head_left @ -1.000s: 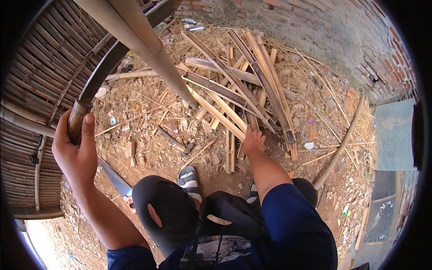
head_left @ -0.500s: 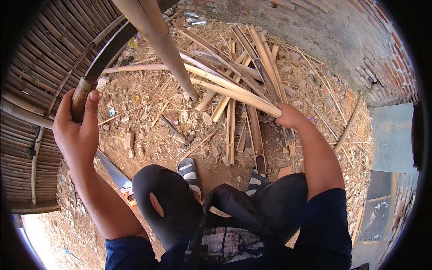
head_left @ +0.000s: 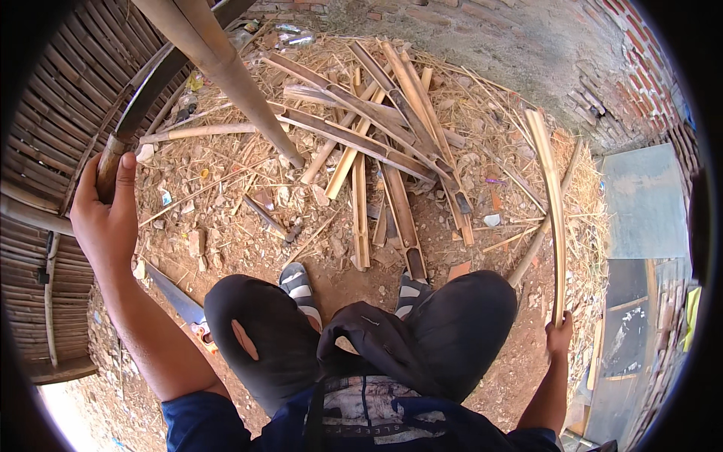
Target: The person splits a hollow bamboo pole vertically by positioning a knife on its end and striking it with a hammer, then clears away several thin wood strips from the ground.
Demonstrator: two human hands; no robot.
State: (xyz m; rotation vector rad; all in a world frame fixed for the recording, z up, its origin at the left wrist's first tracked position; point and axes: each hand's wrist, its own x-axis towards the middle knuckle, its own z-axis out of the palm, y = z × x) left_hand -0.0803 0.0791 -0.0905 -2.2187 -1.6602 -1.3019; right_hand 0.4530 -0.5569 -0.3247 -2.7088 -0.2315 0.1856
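Dirt floor (head_left: 248, 248) littered with straw and chips, brick wall behind, bamboo fence on the left. Head view: left hand (head_left: 105, 218) is wrapped tight on a dark tool handle (head_left: 113, 154) beside a thick bamboo pole (head_left: 226, 68). Right hand (head_left: 559, 335) is closed on the lower end of a split strip (head_left: 550, 203), held out to the person's right, well apart from the pile (head_left: 384, 143) of split pieces ahead of the feet. A saw (head_left: 177, 297) lies by the left knee. Judging by the pile, plenty already split; one strip in hand, pole uncut.
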